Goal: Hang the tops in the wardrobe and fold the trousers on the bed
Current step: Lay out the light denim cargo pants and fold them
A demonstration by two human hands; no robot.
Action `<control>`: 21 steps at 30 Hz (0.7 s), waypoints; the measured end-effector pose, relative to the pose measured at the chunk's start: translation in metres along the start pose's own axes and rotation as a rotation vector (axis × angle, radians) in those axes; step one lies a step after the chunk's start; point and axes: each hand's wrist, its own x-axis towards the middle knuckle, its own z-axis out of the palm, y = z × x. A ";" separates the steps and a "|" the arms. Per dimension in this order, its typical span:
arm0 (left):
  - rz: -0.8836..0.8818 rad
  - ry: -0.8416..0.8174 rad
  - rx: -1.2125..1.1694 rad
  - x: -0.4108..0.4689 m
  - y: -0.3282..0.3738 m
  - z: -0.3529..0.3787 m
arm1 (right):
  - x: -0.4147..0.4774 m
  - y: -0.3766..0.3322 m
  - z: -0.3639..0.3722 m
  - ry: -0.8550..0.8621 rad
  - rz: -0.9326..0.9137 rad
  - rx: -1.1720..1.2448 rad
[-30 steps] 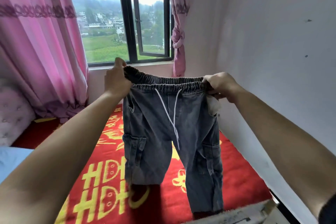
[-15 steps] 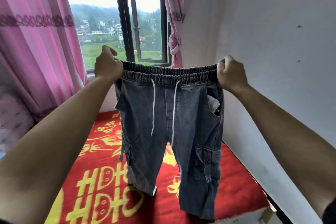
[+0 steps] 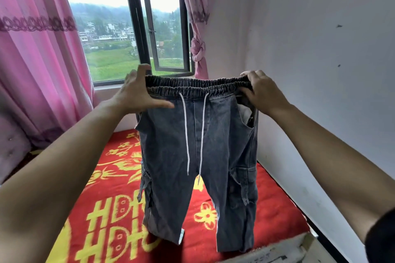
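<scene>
One waistband end is gripped by the curled right hand point(image 3: 263, 94); the other is only steadied by the left hand point(image 3: 136, 94), fingers straight and spread. The trousers point(image 3: 198, 145) are thus hung flat above the bed point(image 3: 277, 209), probably to be straightened before folding; a window point(image 3: 106, 28) is seen beyond.
</scene>
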 end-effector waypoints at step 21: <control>0.136 0.873 -0.338 -0.004 0.070 -0.044 | 0.023 -0.081 -0.063 0.754 0.061 0.087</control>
